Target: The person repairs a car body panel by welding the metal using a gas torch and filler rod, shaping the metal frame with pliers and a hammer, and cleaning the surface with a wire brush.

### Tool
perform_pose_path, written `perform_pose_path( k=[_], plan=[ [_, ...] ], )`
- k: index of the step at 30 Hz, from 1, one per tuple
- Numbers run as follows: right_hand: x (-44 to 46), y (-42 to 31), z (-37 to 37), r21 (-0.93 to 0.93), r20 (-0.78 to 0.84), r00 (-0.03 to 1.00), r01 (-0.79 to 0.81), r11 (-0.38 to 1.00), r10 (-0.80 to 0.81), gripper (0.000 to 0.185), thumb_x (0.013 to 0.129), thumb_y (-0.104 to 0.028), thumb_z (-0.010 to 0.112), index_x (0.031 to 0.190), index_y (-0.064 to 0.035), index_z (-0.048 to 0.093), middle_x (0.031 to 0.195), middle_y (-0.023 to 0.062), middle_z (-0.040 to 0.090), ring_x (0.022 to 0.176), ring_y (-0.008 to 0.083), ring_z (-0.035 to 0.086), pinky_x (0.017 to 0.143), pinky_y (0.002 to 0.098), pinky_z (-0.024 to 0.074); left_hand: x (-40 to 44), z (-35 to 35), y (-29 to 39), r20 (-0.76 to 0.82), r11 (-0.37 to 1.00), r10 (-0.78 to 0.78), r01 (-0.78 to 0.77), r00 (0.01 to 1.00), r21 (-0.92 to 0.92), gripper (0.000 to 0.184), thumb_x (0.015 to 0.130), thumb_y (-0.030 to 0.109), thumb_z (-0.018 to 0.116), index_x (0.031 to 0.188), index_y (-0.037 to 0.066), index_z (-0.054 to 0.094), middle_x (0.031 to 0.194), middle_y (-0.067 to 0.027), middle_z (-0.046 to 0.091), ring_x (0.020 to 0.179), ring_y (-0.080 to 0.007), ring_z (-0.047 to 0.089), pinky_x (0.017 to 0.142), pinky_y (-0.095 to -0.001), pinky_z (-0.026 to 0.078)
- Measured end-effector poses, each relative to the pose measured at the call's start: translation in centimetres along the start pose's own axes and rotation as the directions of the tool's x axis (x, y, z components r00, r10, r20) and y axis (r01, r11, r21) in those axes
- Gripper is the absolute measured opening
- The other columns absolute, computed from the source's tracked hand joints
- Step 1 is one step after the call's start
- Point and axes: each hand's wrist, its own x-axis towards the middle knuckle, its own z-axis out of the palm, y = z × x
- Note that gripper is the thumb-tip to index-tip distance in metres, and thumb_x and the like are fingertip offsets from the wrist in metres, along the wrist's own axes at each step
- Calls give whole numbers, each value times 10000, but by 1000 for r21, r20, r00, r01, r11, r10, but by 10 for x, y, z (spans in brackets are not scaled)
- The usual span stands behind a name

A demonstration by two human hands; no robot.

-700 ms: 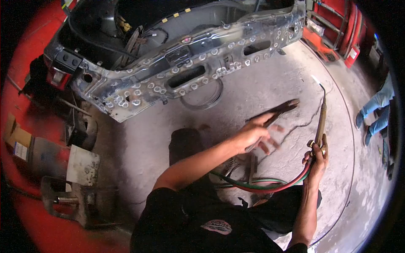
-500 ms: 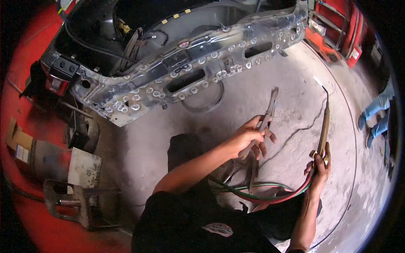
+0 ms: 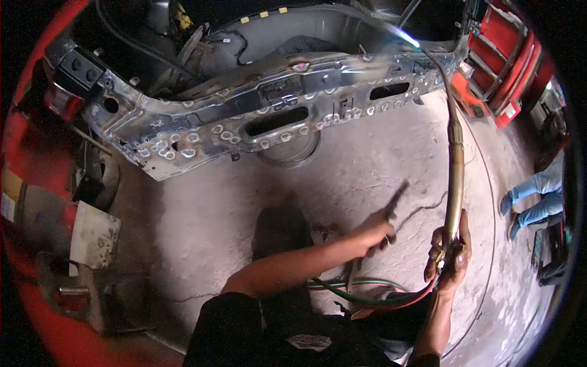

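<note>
My right hand (image 3: 451, 254) is closed around the handle and valves of a brass gas torch (image 3: 455, 165). Its long bent tip reaches up across the right end of a car's bare metal rear panel (image 3: 278, 119), and a bright white-blue flame (image 3: 406, 38) burns there. Whether the flame touches metal I cannot tell. Ring-shaped weld marks dot the panel. Lower down, away from the panel, my left hand (image 3: 378, 235) grips a pair of dark pliers (image 3: 398, 197), partly hidden by the fingers. Red and green hoses (image 3: 361, 298) run from the torch across my lap.
A coil of wire (image 3: 296, 156) lies on the concrete floor beneath the panel. At the left are a metal clamp-like frame (image 3: 61, 290) and a pale sheet (image 3: 95, 235). A person in blue jeans (image 3: 538, 186) is at the right, near red racks (image 3: 504, 55).
The torch has moved up so its flame is now at the panel's upper right. My left hand has lowered with the pliers, and the view has shifted slightly.
</note>
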Motion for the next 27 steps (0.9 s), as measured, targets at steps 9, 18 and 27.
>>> perform_pose_path(
  k=[9, 18, 27],
  plan=[
    [14, 0, 25, -138, 139, 990, 28, 990, -9, 1112, 826, -631, 719, 1541, 82, 254, 864, 183, 631, 561, 166, 625, 392, 239, 493, -19, 5, -10, 92, 982, 60, -75, 994, 172, 588, 821, 67, 577, 1368, 12, 368, 700, -88, 592, 433, -150, 486, 387, -313, 370],
    [9, -2, 13, -173, 64, 998, 5, 985, 6, 1164, 834, -705, 662, 1537, 113, 225, 875, 124, 649, 617, 122, 610, 519, 224, 505, -36, -19, 35, 271, 970, 238, -240, 933, -25, 596, 901, 54, 575, 1452, 74, 348, 785, -73, 623, 620, -142, 599, 467, -278, 430],
    [-7, -24, -11, -45, 28, 997, 78, 996, -77, 1130, 838, -630, 712, 1534, 111, 219, 904, 201, 643, 632, 162, 651, 403, 241, 525, -26, -59, 51, -8, 965, 218, -215, 976, 149, 563, 958, 124, 548, 1486, 91, 355, 766, -50, 592, 532, -126, 536, 396, -258, 392]
  ],
)
